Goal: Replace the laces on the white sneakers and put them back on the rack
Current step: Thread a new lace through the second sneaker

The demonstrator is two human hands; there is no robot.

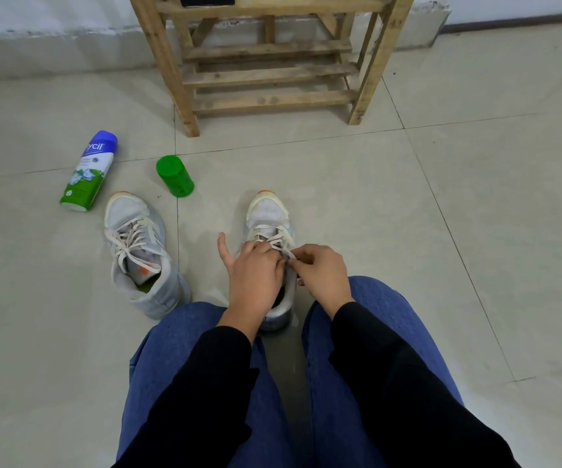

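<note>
Mid-frame, the left hand (252,276) and right hand (323,275) each have a closed grip, pinching the lace (274,237) at the upper eyelets of one sneaker (267,209). The other sneaker (137,241), to its left on the floor (408,231), looks laced. Both likely await the rack (266,76) at top centre.

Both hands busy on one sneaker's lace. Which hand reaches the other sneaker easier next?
Left, probably. The left hand sits on the side facing the other sneaker; the right hand, pinching the lace, would have to cross over the left.
</note>
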